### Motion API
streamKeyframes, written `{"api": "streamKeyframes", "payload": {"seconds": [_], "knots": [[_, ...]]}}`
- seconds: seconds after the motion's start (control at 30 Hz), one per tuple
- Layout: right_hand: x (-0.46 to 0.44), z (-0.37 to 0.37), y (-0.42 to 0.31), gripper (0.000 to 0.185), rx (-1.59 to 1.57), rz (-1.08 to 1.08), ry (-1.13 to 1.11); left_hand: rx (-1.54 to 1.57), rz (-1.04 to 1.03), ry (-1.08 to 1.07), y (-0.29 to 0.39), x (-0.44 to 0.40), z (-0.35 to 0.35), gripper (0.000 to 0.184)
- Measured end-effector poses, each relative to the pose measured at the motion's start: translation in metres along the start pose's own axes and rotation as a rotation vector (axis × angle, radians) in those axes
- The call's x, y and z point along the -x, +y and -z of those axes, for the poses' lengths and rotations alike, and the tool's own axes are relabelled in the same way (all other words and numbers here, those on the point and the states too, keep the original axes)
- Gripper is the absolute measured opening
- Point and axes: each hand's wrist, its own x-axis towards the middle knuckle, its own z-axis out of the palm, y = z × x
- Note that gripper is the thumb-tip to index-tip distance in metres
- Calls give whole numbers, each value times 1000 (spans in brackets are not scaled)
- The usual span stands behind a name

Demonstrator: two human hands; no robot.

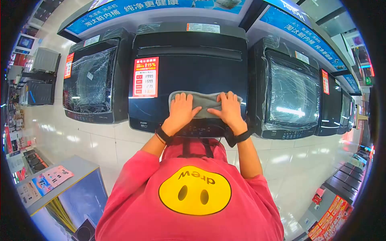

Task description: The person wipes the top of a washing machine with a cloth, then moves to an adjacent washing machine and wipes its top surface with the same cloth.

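Note:
A grey cloth [206,102] lies spread on the dark lid of the middle washing machine [189,74], near its front edge. My left hand [183,109] rests on the cloth's left part, fingers pointing away from me and thumb out to the side. On the right part of the same cloth lies my right hand [230,109], its thumb pointing toward the other thumb. Both hands press the cloth from above, and whether the fingertips grip it cannot be made out. A red and white price sheet [145,77] is on the lid, left of the cloth.
Film-wrapped washing machines stand at the left [90,78] and right [292,94], close beside the middle one. Blue banners [157,12] run behind them. A display counter [76,176] with leaflets is at the lower left, and red posters [331,219] are at the lower right.

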Motion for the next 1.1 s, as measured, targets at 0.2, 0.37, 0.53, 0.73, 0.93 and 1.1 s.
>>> {"api": "streamKeyframes", "payload": {"seconds": [0.2, 0.37, 0.53, 0.73, 0.93, 1.1], "knots": [[-26, -2, 9, 60, 15, 49, 52, -24, 8, -32, -7, -25, 1, 56], [-3, -2, 1, 61, 58, 23, 6, -57, 1, -22, -1, -2, 3, 56], [28, 0, -18, 58, 53, -39, -19, -68, 7, -24, 13, 29, 4, 52], [19, 3, -16, 59, -13, -90, -86, -18, -14, -55, 7, 19, 4, 52], [-16, -2, -2, 60, 9, 0, 6, -46, -28, -68, -6, -17, 1, 57], [-13, -4, -2, 61, 40, 35, 41, -32, -15, -70, -3, -14, 8, 55]]}}
